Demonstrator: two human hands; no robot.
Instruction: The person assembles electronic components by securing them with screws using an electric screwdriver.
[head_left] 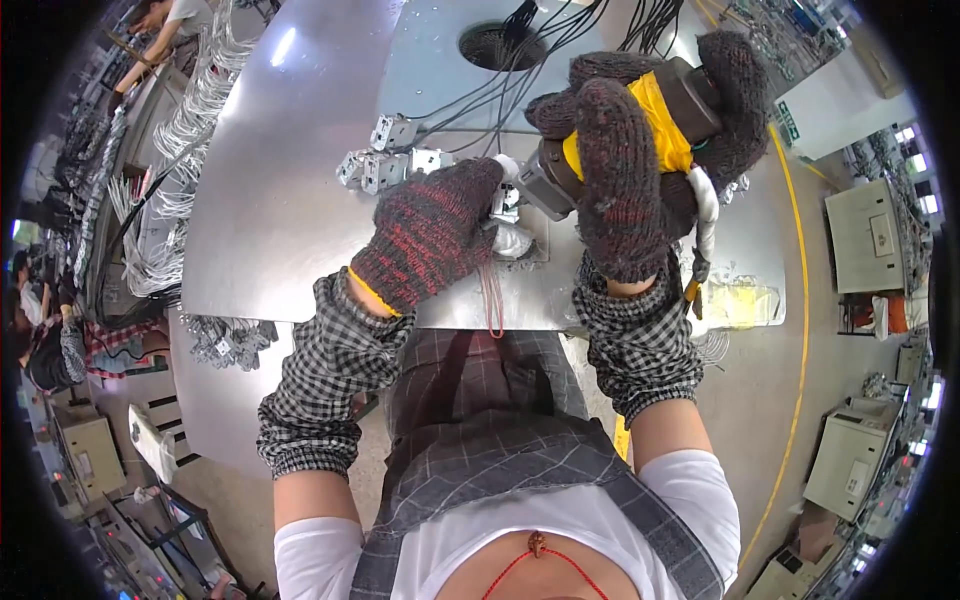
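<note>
My left hand (428, 232), in a dark red-flecked knit glove with white-covered fingertips, pinches a small silvery metal piece (506, 206) low over the steel table. My right hand (618, 190), in a similar glove, is closed round a dark power tool (683, 98) wrapped in yellow tape. The tool's grey head (546, 182) points left and reaches that metal piece; whether they touch I cannot tell. More dark knit material surrounds the tool's far end, and what it belongs to is unclear. Several metal box-shaped connectors (384, 170) lie just beyond my left hand.
Black cables (560, 50) run from the connectors toward a round hole (500, 46) in the steel table (262, 190). A red cord loop (493, 315) hangs over its near edge. Metal parts (226, 342) and white wire bundles (165, 220) sit left. A co-worker (185, 25) works far left.
</note>
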